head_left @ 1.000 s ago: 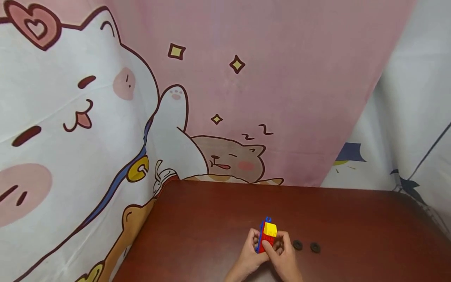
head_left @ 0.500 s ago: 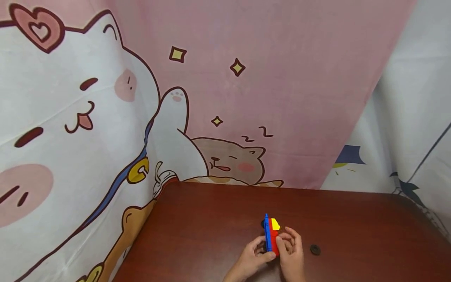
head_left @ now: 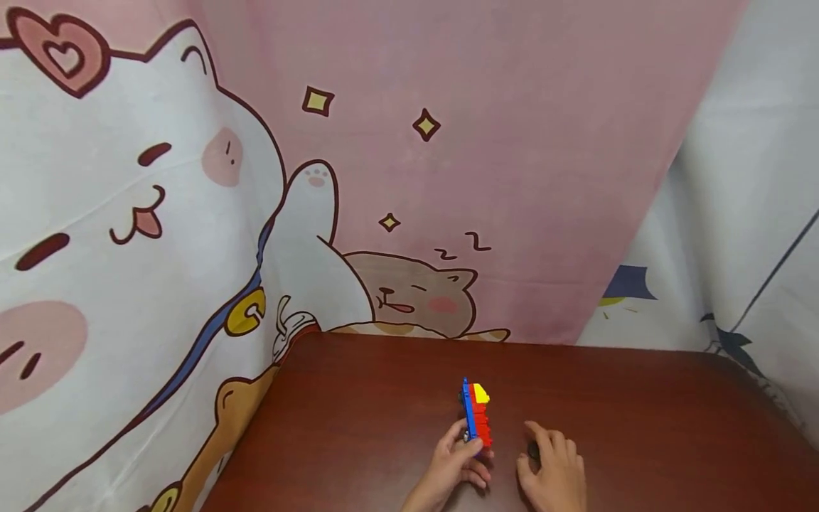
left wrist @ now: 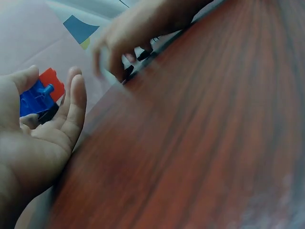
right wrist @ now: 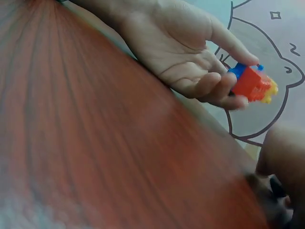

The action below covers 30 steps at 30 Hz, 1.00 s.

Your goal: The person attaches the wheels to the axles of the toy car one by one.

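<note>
My left hand [head_left: 451, 462] holds a toy brick car [head_left: 478, 419] near its rear end, raised over the table. The car has a blue base, red bricks and a yellow brick at the far end. In the left wrist view a dark wheel [left wrist: 48, 114] shows under its blue side. My right hand [head_left: 555, 466] is low over the tabletop, forefinger and thumb spread around a small black wheel [head_left: 534, 450]. In the left wrist view a second dark piece [left wrist: 143, 54] shows under the right hand; the fingers there are blurred.
The dark red-brown wooden table [head_left: 358, 412] reaches back to a pink cloth backdrop [head_left: 544, 178] printed with cartoon cats. A white cloth [head_left: 755, 178] hangs at the right. The table's left edge meets the printed cloth.
My right hand has let go of the car and moved right, down over the loose wheels. My left hand alone now holds the car and has shifted slightly left with it.
</note>
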Each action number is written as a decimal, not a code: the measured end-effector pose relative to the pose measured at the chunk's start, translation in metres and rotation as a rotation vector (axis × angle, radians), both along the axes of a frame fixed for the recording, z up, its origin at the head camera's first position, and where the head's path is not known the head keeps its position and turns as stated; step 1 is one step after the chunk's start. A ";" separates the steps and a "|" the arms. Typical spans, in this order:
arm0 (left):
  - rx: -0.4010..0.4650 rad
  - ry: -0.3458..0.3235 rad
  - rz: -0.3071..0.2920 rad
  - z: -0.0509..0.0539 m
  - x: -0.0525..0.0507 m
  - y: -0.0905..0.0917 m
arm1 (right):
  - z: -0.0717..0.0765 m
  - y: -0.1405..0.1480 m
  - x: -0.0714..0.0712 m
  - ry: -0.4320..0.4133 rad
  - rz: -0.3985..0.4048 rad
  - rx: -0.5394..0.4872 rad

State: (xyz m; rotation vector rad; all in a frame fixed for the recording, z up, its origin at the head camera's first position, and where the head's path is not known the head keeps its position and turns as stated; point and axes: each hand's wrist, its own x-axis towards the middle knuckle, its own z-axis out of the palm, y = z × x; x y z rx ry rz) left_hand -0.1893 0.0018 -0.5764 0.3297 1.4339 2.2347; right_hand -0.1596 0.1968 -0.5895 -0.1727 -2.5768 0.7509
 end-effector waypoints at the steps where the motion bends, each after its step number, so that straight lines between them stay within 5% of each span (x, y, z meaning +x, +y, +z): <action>1: 0.003 0.001 -0.010 0.000 0.000 -0.001 | -0.002 0.001 -0.001 -0.015 0.021 0.035; 11: 0.005 -0.018 0.003 0.002 -0.003 -0.005 | 0.003 -0.003 -0.008 -0.034 0.100 -0.091; 19: -0.010 -0.032 0.024 0.001 0.000 -0.004 | 0.008 0.008 -0.003 -0.299 0.049 -0.076; 21: -0.019 -0.031 0.029 0.000 0.002 -0.004 | 0.007 0.008 -0.001 -0.273 0.067 -0.092; 25: -0.012 -0.024 0.050 -0.001 0.002 0.005 | 0.006 0.000 0.000 -0.062 0.051 -0.214; 30: -0.028 -0.044 0.077 -0.002 0.001 0.006 | 0.012 -0.038 -0.001 0.124 0.075 -0.697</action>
